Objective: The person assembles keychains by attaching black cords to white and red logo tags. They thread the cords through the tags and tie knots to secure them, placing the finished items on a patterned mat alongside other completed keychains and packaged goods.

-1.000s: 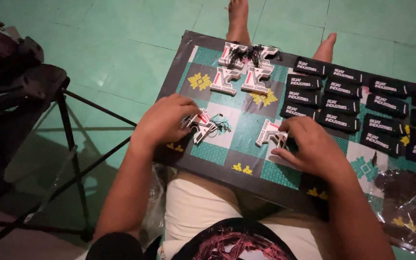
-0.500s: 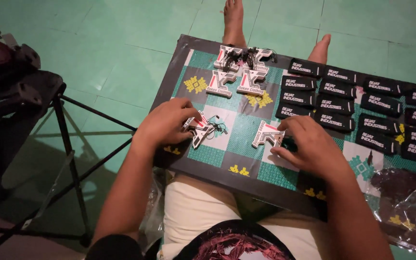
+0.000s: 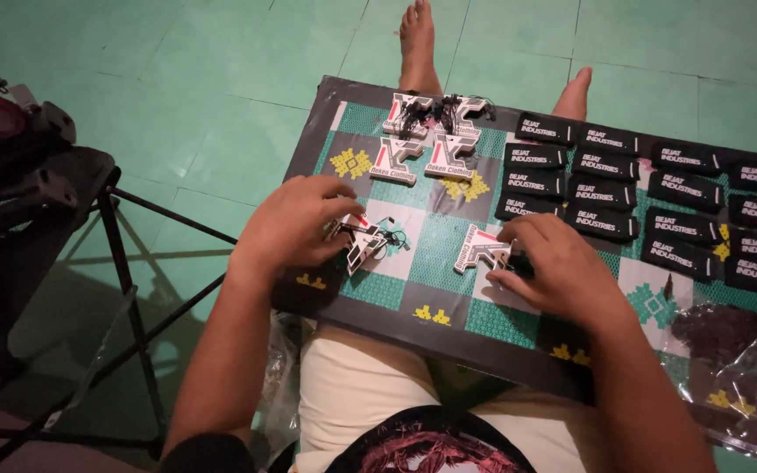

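Pinching a white shaped tag (image 3: 363, 241) near the tabletop's (image 3: 449, 308) left edge, the left hand (image 3: 295, 223) curls over it. The right hand (image 3: 558, 267) grips another tag (image 3: 481, 250) just beside, near the front edge, below the black labels (image 3: 606, 188).

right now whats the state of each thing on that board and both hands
left hand: resting on the board, fingers on a white letter-shaped tag with black string
right hand: fingertips on another white tag lying flat
stack of white tags: lying flat at the far edge, strings tangled
black rectangular labels: laid flat in rows
clear plastic bag: crumpled, dark pieces inside
patterned board: lying across the lap
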